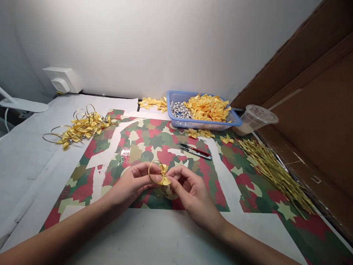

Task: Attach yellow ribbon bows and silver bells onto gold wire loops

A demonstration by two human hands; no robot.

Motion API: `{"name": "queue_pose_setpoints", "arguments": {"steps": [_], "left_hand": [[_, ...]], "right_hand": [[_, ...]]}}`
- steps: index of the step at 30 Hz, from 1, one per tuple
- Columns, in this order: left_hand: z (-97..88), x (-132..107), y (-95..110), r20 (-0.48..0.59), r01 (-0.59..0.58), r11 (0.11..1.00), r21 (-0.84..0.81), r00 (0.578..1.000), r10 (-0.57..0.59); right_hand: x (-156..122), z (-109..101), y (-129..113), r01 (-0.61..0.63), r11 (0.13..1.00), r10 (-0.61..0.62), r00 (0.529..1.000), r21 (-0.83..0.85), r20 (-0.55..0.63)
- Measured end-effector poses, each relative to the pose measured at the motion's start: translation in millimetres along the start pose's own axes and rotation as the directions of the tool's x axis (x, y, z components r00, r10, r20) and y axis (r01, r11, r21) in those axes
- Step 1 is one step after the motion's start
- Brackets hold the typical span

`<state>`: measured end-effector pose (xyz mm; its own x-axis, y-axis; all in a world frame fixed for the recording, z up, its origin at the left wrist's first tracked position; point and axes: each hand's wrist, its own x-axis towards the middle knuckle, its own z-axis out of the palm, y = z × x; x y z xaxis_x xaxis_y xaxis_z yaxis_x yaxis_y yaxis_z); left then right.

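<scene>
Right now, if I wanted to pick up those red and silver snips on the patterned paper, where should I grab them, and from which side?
Probably pinch the red and silver snips across their middle, coming down from above on the near side. They lie flat and slim on the patterned paper, with nothing on top, so fingers can reach both long edges.

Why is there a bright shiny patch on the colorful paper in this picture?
In the head view, that patch is glare, light bouncing off the glossy printed paper. The right hand looks fairly sharp there, and the wide lens seems to make the white wall look curved.
</scene>
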<state>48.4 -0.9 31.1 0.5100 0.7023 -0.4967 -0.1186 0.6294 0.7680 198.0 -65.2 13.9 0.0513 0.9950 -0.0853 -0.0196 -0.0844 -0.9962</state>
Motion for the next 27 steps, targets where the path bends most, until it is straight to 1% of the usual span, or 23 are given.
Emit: {"name": "queue_pose_setpoints", "arguments": {"steps": [12,16,19,21,25,27], "left_hand": [[-6.2,1,-6,0.055,0.027,0.997,0.070,0.998,-0.031],[-7.9,1,-6,0.071,0.028,0.996,0.083,0.997,-0.034],[-9.4,2,-7,0.085,0.023,0.997,0.075,0.996,-0.030],[-9.9,3,-7,0.085,0.021,0.998,0.062,0.996,-0.026],[-8.9,2,-4,0.052,0.006,0.999,0.053,0.999,-0.009],[-7.8,0,-1,0.030,-0.015,0.998,0.058,0.999,0.014]], "right_hand": [[0,-6,-2,0.114,0.974,-0.111,0.993,-0.197,0.031],[0,-7,-3,0.146,0.962,-0.139,0.989,-0.229,0.046],[1,-7,-2,0.152,0.968,-0.146,0.988,-0.202,0.048],[2,-8,-1,0.149,0.977,-0.142,0.988,-0.151,0.054],[4,-10,1,0.119,0.992,-0.117,0.992,-0.039,0.041],[5,-11,-1,0.104,0.994,-0.103,0.994,-0.039,0.029]]}}
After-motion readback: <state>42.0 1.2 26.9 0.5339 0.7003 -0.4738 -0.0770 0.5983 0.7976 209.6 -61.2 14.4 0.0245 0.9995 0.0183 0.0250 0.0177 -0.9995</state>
